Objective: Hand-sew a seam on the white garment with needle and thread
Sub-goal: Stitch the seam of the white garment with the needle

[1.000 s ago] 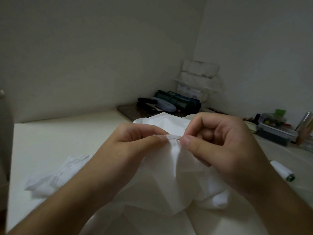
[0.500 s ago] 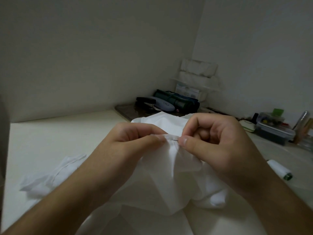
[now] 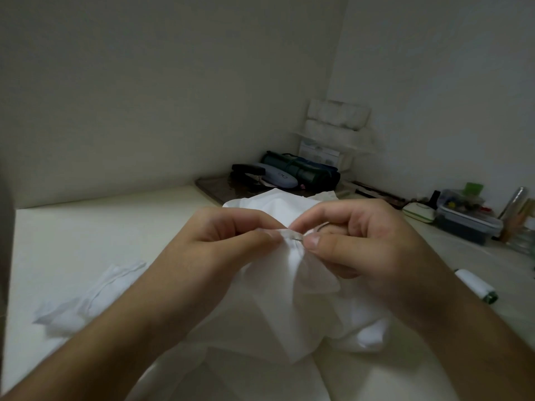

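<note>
The white garment (image 3: 289, 293) is bunched in front of me over the pale table, with a fold raised between both hands. My left hand (image 3: 225, 244) pinches that folded edge between thumb and fingers. My right hand (image 3: 356, 241) pinches a thin needle (image 3: 299, 239) whose tip is in the fabric edge, right beside my left fingertips. A thin loop of thread shows under my right forefinger. A white thread spool (image 3: 474, 286) with a green end lies on the table to the right.
A loose strip of white cloth (image 3: 89, 296) lies at the left. At the back corner sit a dark tray (image 3: 214, 189) with a stapler, a case and a green roll. Boxes and small containers (image 3: 466, 218) line the right wall.
My right thumb and forefinger have shifted slightly on the needle at the fold, and the forefinger has straightened a little. My left hand keeps its pinch on the fabric.
</note>
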{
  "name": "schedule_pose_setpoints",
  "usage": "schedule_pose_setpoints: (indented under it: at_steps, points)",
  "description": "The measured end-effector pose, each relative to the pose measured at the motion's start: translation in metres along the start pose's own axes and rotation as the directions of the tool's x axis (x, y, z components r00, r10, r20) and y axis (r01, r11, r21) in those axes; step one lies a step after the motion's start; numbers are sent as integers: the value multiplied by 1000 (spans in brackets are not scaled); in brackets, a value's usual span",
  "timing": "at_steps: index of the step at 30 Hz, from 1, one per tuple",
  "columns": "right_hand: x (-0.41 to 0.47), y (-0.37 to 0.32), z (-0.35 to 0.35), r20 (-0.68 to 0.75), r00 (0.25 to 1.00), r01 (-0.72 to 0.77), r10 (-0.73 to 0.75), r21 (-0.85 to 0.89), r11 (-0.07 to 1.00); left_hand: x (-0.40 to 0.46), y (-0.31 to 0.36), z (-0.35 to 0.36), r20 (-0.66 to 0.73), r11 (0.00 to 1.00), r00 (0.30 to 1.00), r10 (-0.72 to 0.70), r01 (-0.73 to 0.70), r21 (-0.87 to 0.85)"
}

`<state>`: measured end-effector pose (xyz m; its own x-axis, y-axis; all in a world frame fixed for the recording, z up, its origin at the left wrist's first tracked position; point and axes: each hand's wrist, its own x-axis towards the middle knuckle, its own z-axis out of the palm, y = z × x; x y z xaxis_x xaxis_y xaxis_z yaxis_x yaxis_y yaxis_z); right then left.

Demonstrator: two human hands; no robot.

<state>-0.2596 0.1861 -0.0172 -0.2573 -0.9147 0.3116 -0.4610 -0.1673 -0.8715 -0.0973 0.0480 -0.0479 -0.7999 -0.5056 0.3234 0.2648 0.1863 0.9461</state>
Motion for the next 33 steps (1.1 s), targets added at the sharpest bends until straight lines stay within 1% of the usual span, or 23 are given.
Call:
schedule_pose_setpoints:
  at_steps: [5, 7, 10, 12, 17, 19, 22, 24, 26, 29, 33]
  points:
    - [0, 1, 0, -14, 1000, -9, 9, 21, 1000, 0, 0, 0, -24, 1000, 1000, 6, -5, 27]
    - [0, 0, -1, -30, 999, 20, -19, 44, 999, 0, 0, 0, -37, 998, 999, 10, -8, 56]
    - [0, -2, -5, -96, 991, 100, -95, 46, 994, 1, -1, 1, -53, 997, 999, 1, 3, 79]
    - [0, -2, -7, -127, 985, 120, -113, 44, 992, 1, -1, 1, -66, 996, 998, -2, 7, 87]
    - [0, 2, -1, -93, 995, 34, -26, 90, 995, 1, -2, 1, -81, 997, 997, -2, 8, 75]
    - [-2, 0, 3, -70, 998, 6, -3, 43, 999, 2, -2, 1, -83, 999, 997, -4, 8, 51]
    - [-6, -4, 10, -72, 996, 41, -53, -159, 986, 2, -1, 0, -61, 1000, 998, -10, 12, 26]
    - [-5, -5, 13, -106, 991, 57, -85, -239, 969, 1, -1, 0, -39, 1000, 999, -1, 3, 28]
    - [-4, -4, 14, -132, 986, 63, -99, -250, 966, 1, -1, 0, -38, 999, 999, 8, -7, 40]
    - [-3, -4, 9, -150, 984, 67, -101, -217, 974, 1, -1, 0, -61, 999, 998, -4, 6, 37]
    - [-1, -4, 2, -123, 989, 67, -86, -150, 986, 1, -2, 0, -78, 999, 997, -10, 12, 31]
